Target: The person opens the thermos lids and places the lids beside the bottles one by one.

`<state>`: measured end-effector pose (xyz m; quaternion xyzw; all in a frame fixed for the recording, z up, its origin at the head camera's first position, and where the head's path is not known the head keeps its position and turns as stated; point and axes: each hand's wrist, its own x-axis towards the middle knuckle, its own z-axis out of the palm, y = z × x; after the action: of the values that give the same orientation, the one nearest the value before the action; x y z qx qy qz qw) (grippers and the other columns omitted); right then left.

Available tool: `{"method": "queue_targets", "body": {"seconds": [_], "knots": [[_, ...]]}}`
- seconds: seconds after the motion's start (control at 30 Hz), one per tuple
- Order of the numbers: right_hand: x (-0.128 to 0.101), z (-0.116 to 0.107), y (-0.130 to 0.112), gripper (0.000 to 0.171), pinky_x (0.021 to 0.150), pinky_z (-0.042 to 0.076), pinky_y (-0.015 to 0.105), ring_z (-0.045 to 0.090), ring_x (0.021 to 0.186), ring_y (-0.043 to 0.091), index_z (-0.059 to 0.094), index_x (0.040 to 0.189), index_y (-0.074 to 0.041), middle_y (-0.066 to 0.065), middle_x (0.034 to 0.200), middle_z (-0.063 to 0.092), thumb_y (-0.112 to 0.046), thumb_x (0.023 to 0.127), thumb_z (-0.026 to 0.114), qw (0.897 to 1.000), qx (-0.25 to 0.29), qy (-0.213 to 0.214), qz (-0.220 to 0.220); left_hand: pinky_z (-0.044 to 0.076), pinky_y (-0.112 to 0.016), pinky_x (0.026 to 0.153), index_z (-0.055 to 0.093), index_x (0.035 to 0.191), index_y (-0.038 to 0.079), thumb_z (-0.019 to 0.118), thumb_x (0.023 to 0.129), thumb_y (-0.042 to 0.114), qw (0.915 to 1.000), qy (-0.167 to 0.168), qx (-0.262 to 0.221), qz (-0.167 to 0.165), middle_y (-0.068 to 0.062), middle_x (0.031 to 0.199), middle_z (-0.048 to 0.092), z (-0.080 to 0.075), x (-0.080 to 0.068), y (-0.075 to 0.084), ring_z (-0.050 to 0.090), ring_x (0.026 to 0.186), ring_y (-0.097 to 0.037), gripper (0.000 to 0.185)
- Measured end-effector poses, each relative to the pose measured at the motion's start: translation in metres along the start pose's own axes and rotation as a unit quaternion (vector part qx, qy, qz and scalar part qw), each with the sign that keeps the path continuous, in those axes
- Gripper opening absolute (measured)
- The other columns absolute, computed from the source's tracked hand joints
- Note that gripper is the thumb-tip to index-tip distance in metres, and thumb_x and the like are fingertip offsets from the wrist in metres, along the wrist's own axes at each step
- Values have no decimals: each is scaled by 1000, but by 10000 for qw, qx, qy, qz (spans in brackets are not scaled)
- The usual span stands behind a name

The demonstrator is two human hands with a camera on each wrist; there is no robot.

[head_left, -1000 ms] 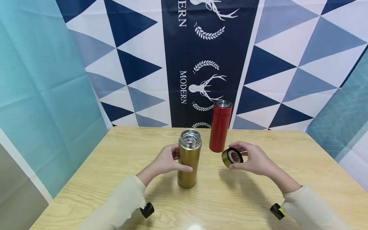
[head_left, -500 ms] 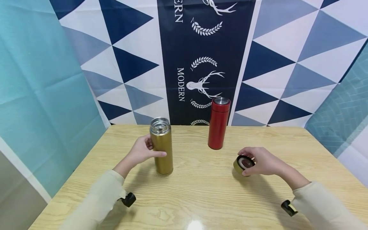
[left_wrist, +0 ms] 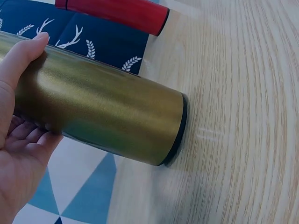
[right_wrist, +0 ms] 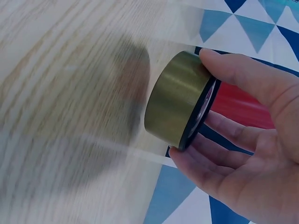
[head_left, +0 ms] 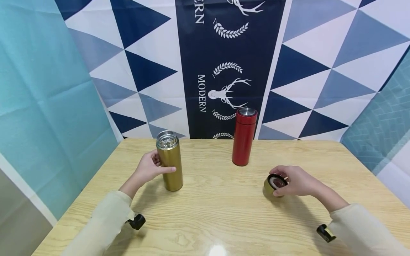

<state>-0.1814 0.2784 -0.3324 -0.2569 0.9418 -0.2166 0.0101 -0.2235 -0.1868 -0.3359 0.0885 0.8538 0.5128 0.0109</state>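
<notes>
Your left hand wraps the upper body of the open gold flask, thumb across the front and fingers behind, with the flask upright on the left part of the wooden table; the left wrist view shows its dark base ring at the tabletop. Your right hand pinches the gold lid between thumb and curled fingers, tilted on edge with its dark inside facing you, low over the right part of the table; whether it touches the wood cannot be told. A capped red flask stands apart at the back edge, before the patterned cloth backdrop. The risks, as they appear: the tall, narrow gold flask is held high, so a sideways nudge could tip it, and anything inside would spill through the open mouth; the lid, released on its edge, could roll toward the table's side. Compared with a second ago, your hands have spread: the gold flask has gone from centre, close to the red flask, out to the left, while the lid has travelled right and down.
</notes>
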Motion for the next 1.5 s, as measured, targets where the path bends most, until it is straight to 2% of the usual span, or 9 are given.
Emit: {"method": "queue_targets", "body": {"seconds": [0.23, 0.47, 0.67, 0.83, 1.3, 1.5], "knots": [[7, 6, -7, 61, 65, 49, 26, 63, 85, 18, 61, 115, 1, 8, 100, 69, -29, 69, 85, 9999, -26, 41, 137, 47, -44, 106, 52, 130, 3, 83, 75, 23, 9999, 123, -31, -18, -19, 132, 59, -1, -1, -3, 58, 122, -33, 66], [11, 10, -10, 61, 67, 48, 25, 61, 85, 18, 62, 114, 2, 9, 99, 69, -29, 67, 85, 9998, -61, 38, 191, 40, -46, 112, 46, 136, 4, 83, 74, 23, 9998, 99, -173, -101, -18, 139, 53, 1, 1, -9, 51, 130, -35, 75], [12, 11, -11, 60, 70, 50, 28, 62, 87, 20, 62, 113, 2, 9, 99, 69, -28, 67, 86, 9998, -145, -36, 140, 39, -47, 113, 45, 136, 5, 83, 74, 24, 10000, 10, -43, -88, -17, 140, 52, 1, 1, -10, 50, 132, -35, 76], [11, 12, -11, 60, 68, 50, 28, 63, 85, 22, 62, 112, 2, 13, 98, 69, -27, 66, 86, 9994, -307, -96, 160, 39, -47, 113, 45, 135, 5, 83, 74, 26, 9999, -107, 82, -57, -17, 140, 52, -1, 1, -8, 49, 132, -35, 75], [13, 18, -8, 61, 69, 51, 31, 63, 82, 22, 61, 108, 4, 14, 94, 68, -26, 63, 88, 9980, -556, -194, 226, 43, -46, 110, 45, 136, 5, 82, 75, 28, 9999, 5, 65, -100, -17, 138, 54, -1, -3, -5, 53, 128, -34, 75], [12, 19, -9, 64, 71, 52, 35, 63, 84, 24, 61, 109, 5, 15, 95, 67, -25, 60, 89, 9974, -607, -210, 314, 38, -49, 113, 43, 140, 6, 82, 75, 30, 9995, -143, 282, -76, -17, 143, 50, -2, -7, -6, 47, 134, -36, 80]]}}
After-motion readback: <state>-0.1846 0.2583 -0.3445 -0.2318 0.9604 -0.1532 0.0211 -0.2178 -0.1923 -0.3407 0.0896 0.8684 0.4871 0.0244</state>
